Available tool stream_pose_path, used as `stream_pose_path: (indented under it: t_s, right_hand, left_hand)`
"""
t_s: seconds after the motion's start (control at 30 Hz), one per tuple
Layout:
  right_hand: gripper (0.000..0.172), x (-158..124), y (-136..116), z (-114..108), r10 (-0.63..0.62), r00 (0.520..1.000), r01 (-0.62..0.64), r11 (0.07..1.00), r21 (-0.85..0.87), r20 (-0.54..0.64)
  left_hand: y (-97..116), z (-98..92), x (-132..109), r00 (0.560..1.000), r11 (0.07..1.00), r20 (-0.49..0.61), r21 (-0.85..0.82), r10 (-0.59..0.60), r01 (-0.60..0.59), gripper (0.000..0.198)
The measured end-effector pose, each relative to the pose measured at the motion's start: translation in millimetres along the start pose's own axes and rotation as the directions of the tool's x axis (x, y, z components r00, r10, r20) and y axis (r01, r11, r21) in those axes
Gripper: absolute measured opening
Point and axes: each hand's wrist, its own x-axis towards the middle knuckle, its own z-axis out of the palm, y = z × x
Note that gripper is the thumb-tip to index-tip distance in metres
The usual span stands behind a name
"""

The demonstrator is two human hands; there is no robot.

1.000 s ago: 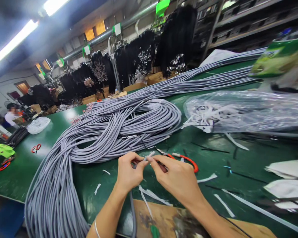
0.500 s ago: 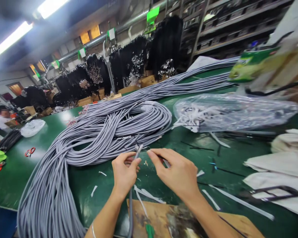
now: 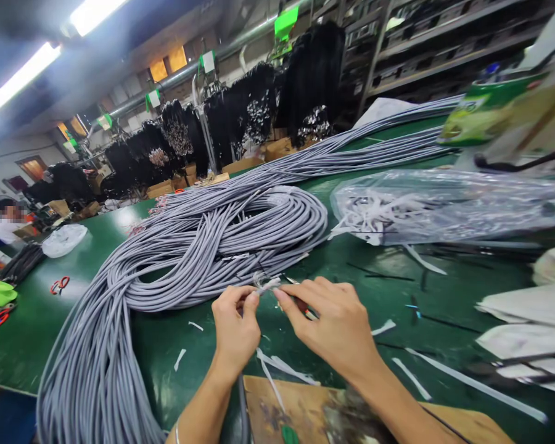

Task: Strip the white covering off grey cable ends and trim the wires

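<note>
A grey cable rises from the bottom edge beside a brown board, and my left hand pinches it close to its frayed, whitish end. My right hand is closed just right of that end, its thumb and forefinger by the pale strands. Something small with a red and white part shows under the right fingers; I cannot make out what it is. Beyond both hands lies a big looped bundle of grey cables.
Behind on the right lies a clear plastic bag of white strips. Red-handled scissors rest at left. White cloth gloves lie at right. The brown board is below my hands. A person sits far left.
The cable end has tilted over toward the right, and my right fingers have come closer to it. A red and white part now shows under the right hand. The view has shifted slightly.
</note>
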Motion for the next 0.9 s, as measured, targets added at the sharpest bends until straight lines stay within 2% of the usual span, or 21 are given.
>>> stream_pose_path:
  t_s: [0.17,0.33,0.43,0.5,0.63,0.7,0.8,0.9]
  right_hand:
    - [0.034,0.0,1.8,0.1,-0.028,1.0,0.027,0.999,0.046,0.012]
    - [0.037,-0.3,2.7,2.8,-0.002,0.998,-0.009,0.985,0.171,0.061]
    - [0.035,0.2,-0.8,1.6,0.027,0.995,-0.049,0.971,0.233,0.095]
    - [0.034,0.5,-5.5,-0.6,0.03,0.993,-0.061,0.957,0.282,0.115]
    - [0.035,-0.8,-15.6,-2.6,0.005,0.987,-0.078,0.893,0.443,0.162]
    - [0.032,-2.0,-17.3,-0.7,0.141,0.974,-0.206,0.873,0.442,0.177]
    - [0.03,-3.2,-15.6,3.3,0.397,0.89,-0.456,0.796,0.4,0.224]
    - [0.036,-2.9,-13.8,5.8,0.473,0.825,-0.566,0.704,0.429,0.31]
  left_hand:
    - [-1.7,-1.4,3.3,0.995,0.99,0.04,-0.104,-0.093,0.097,0.022]
    - [-1.6,-2.5,8.3,0.943,0.904,0.219,-0.296,-0.25,0.308,0.034]
    - [-1.9,-0.9,10.0,0.925,0.877,0.277,-0.333,-0.26,0.346,0.037]
    - [-3.4,1.0,10.5,0.939,0.899,0.246,-0.308,-0.241,0.311,0.034]
    - [-7.8,4.0,10.4,0.988,0.982,0.028,-0.105,-0.153,0.155,0.029]
    - [-8.0,4.7,8.6,0.993,0.993,-0.022,-0.028,-0.112,0.112,0.028]
    - [-4.5,5.7,2.9,0.999,0.998,-0.046,0.057,0.013,-0.01,0.025]
    - [0.7,6.9,-3.0,0.987,0.978,-0.05,0.147,0.155,-0.146,0.024]
